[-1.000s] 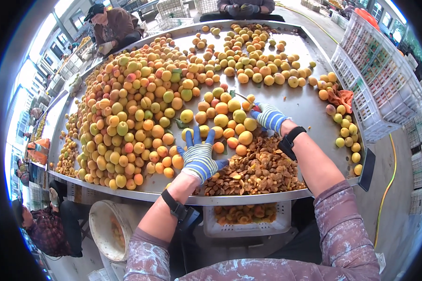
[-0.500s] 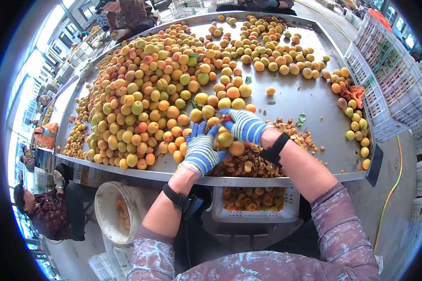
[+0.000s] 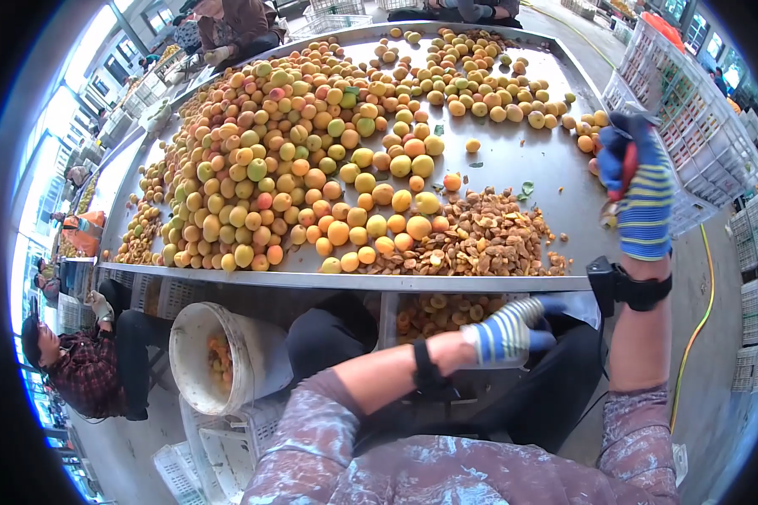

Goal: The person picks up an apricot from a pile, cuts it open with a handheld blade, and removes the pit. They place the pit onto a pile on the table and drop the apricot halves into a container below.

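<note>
My right hand [image 3: 646, 189], in a blue-and-yellow striped glove, is raised over the table's right edge. Its fingers are closed round a small red-handled tool [image 3: 628, 167], whose working end is blurred. My left hand [image 3: 507, 331], gloved likewise, is low in front of the table, over the white crate [image 3: 387, 324] of cut fruit. The left fingers point right, with the thumb apart, and I see nothing in them. A large heap of apricots [image 3: 253, 168] covers the table's left half. Brown-orange apricot pieces [image 3: 488, 240] are piled near the front edge.
The metal table [image 3: 522, 168] has a raised rim. A white bucket [image 3: 195, 362] with some fruit stands below, at left. Stacked plastic crates [image 3: 691, 126] stand beyond the right edge, near a yellow hose [image 3: 706, 337]. A seated person [image 3: 88, 370] is at left; others sit at the far side.
Both hands have left the apricots at the front of the heap. My right hand has swung right and up with the red-handled tool; my left has dropped down and right, below the table edge.
</note>
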Demonstrator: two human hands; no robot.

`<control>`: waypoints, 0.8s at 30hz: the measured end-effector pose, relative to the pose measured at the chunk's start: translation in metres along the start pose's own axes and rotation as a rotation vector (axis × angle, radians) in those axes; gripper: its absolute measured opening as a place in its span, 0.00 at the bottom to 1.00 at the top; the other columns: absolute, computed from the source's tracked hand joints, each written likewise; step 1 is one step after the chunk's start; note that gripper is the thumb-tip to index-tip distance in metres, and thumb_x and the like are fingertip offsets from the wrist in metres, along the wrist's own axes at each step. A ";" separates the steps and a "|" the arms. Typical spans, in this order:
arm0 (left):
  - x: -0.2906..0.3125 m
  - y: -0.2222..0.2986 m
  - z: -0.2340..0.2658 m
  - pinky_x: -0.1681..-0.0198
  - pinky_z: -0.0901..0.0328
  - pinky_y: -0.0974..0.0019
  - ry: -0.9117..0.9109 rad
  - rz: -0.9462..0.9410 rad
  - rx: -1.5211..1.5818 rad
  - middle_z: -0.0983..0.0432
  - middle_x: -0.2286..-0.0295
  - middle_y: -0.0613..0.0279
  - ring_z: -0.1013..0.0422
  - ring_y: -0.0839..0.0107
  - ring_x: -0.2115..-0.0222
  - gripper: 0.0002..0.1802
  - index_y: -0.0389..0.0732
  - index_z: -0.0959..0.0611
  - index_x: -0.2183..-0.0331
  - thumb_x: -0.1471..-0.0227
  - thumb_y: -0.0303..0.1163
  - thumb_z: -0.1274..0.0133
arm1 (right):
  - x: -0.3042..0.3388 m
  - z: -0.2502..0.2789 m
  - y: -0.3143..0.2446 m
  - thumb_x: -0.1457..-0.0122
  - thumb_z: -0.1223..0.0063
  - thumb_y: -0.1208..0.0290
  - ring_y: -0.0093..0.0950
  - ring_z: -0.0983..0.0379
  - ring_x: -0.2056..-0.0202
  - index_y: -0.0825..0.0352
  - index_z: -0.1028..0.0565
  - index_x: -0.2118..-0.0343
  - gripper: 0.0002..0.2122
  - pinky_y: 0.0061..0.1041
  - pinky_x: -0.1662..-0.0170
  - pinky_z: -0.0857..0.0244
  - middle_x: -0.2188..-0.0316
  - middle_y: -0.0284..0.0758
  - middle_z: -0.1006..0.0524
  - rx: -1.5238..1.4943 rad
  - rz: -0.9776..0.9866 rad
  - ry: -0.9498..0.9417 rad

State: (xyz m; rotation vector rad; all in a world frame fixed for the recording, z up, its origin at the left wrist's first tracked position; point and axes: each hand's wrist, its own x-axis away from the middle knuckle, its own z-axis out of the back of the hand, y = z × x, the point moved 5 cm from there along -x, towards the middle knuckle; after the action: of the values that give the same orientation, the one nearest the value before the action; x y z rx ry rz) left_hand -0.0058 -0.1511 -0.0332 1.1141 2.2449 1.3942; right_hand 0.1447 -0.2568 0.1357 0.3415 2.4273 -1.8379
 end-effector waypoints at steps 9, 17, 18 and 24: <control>0.002 -0.042 -0.099 0.54 0.38 0.72 -0.359 -0.074 0.121 0.28 0.65 0.68 0.33 0.77 0.61 0.18 0.37 0.25 0.56 0.52 0.28 0.44 | 0.034 0.010 -0.063 0.38 0.52 0.55 0.16 0.42 0.83 0.68 0.27 0.60 0.18 0.15 0.85 0.50 0.75 0.30 0.31 -0.185 0.231 -0.036; 0.007 -0.010 -0.097 0.58 0.38 0.75 -0.038 -0.146 0.348 0.30 0.63 0.70 0.34 0.83 0.63 0.20 0.39 0.27 0.52 0.46 0.34 0.45 | 0.035 0.000 -0.052 0.38 0.51 0.54 0.19 0.35 0.81 0.66 0.26 0.66 0.17 0.17 0.81 0.45 0.78 0.31 0.27 -0.238 0.261 -0.032; 0.007 -0.012 -0.094 0.58 0.38 0.75 -0.041 -0.144 0.351 0.30 0.63 0.70 0.34 0.83 0.63 0.20 0.39 0.27 0.52 0.46 0.34 0.45 | 0.032 -0.002 -0.048 0.38 0.51 0.54 0.19 0.35 0.81 0.66 0.26 0.66 0.17 0.17 0.81 0.45 0.78 0.31 0.27 -0.234 0.260 -0.030; 0.040 -0.028 -0.083 0.64 0.37 0.77 -0.272 0.172 0.609 0.28 0.68 0.69 0.32 0.81 0.66 0.12 0.38 0.24 0.60 0.44 0.35 0.47 | 0.022 -0.004 -0.034 0.38 0.53 0.51 0.18 0.35 0.84 0.63 0.27 0.71 0.18 0.17 0.83 0.43 0.82 0.29 0.29 -0.189 0.257 -0.109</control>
State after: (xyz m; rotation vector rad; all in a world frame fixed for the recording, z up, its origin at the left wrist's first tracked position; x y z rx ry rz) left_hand -0.0936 -0.1815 -0.0091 1.5961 2.4677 0.5458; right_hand 0.1164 -0.2583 0.1642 0.4974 2.3327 -1.4714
